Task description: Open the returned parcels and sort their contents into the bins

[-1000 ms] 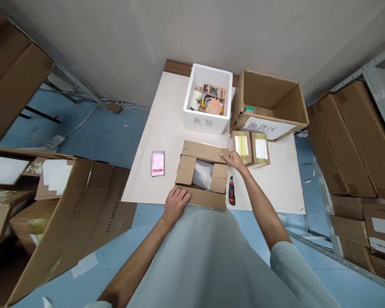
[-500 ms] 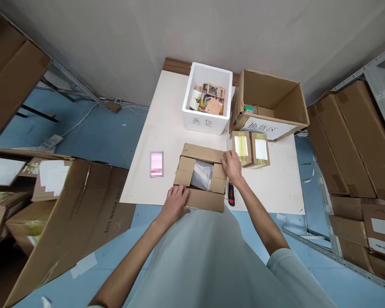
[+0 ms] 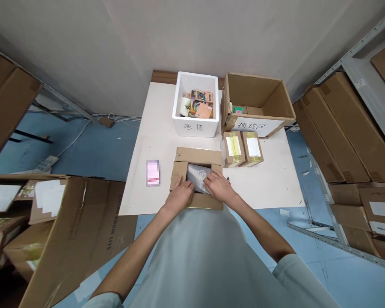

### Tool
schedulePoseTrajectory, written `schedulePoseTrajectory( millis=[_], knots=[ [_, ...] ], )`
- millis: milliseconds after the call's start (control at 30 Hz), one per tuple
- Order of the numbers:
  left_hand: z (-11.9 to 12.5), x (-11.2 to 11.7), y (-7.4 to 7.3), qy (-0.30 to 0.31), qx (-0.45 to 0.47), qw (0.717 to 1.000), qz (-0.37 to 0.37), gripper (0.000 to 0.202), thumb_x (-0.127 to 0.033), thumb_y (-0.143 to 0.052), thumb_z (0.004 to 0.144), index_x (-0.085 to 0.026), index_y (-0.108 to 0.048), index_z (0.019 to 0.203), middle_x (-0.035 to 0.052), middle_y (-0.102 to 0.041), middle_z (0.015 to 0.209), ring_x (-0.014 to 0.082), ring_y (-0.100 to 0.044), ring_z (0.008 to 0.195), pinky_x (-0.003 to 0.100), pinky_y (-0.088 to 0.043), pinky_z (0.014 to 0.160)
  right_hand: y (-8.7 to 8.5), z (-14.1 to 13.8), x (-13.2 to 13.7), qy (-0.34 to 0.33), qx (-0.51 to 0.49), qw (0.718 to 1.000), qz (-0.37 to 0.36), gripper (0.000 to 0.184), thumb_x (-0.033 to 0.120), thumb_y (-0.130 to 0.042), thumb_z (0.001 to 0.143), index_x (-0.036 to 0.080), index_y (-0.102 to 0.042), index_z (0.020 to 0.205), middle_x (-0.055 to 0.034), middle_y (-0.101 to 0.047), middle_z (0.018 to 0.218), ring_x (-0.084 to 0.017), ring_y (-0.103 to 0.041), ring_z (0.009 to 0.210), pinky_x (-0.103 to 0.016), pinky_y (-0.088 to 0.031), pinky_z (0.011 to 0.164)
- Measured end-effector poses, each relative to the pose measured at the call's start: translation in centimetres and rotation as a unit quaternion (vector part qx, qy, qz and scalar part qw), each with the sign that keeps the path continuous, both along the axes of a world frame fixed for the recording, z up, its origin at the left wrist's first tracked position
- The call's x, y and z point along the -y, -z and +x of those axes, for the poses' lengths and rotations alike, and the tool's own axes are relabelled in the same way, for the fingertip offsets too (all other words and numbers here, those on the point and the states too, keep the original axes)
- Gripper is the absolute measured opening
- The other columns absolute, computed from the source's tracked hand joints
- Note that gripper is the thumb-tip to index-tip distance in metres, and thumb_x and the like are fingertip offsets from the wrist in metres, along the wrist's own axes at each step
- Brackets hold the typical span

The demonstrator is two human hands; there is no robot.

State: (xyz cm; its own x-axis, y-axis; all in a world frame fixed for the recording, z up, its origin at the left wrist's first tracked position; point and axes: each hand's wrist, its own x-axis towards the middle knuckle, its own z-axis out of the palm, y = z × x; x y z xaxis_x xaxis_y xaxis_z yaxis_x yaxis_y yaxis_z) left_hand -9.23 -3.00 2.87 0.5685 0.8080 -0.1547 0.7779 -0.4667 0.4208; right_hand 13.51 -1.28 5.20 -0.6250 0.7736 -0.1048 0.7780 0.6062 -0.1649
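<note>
An open cardboard box (image 3: 197,156) lies on the white table (image 3: 160,137) right in front of me, its flaps spread out. Inside shows a clear plastic bag (image 3: 197,175) with something pale in it. My left hand (image 3: 180,194) rests on the box's near left flap, fingertips at the edge of the bag. My right hand (image 3: 218,186) lies over the right near side of the opening, fingers bent down onto the bag. Both hands meet at the box's near rim.
A white foam bin (image 3: 195,122) of colourful packets and a large open carton (image 3: 256,102) stand at the table's back. Two small taped boxes (image 3: 242,149) lie right of my box. A pink slip (image 3: 153,173) lies to the left. Cartons and shelving flank both sides.
My right hand left the box's far right flap and came down to the bag at the near side. My left hand slid inward to the opening. The view shifted right.
</note>
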Motion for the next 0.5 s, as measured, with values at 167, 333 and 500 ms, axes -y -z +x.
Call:
schedulePoseTrajectory(
  millis=[167, 333, 500],
  knots=[
    [-5.8, 0.4, -0.7, -0.105, 0.034, 0.992, 0.061, 0.029, -0.03, -0.045, 0.107, -0.021, -0.071, 0.116, 0.0144, -0.075, 0.119, 0.0347, -0.071, 0.12, 0.067, -0.025, 0.135, -1.2, 5.0, 2.1, 0.136, -0.031, 0.99, 0.008, 0.028, 0.036, -0.057, 0.114, 0.018, -0.077, 0.121, -0.0138, -0.074, 0.113, -0.03, -0.07, 0.115, -0.052, -0.034, 0.133],
    [-9.6, 0.2, 2.5, -0.264, 0.105, 0.954, -0.101, 0.042, -0.042, -0.057, 0.096, -0.021, -0.067, 0.131, 0.0166, -0.074, 0.141, 0.0363, -0.074, 0.127, 0.055, -0.056, 0.114, 2.7, 8.2, 5.1, 0.233, -0.126, 0.955, -0.134, 0.057, 0.048, -0.076, 0.102, 0.019, -0.065, 0.15, -0.0166, -0.07, 0.144, -0.034, -0.068, 0.134, -0.049, -0.053, 0.118],
    [-8.2, 1.5, 4.5, -0.349, 0.17, 0.904, -0.181, 0.046, -0.035, -0.056, 0.092, -0.023, -0.067, 0.136, 0.0097, -0.076, 0.144, 0.0308, -0.078, 0.124, 0.042, -0.062, 0.104, 5.7, 7.2, 7.1, 0.274, -0.18, 0.929, -0.169, 0.065, 0.043, -0.073, 0.101, 0.021, -0.057, 0.16, -0.0167, -0.059, 0.161, -0.034, -0.062, 0.146, -0.049, -0.055, 0.12]
  ],
)
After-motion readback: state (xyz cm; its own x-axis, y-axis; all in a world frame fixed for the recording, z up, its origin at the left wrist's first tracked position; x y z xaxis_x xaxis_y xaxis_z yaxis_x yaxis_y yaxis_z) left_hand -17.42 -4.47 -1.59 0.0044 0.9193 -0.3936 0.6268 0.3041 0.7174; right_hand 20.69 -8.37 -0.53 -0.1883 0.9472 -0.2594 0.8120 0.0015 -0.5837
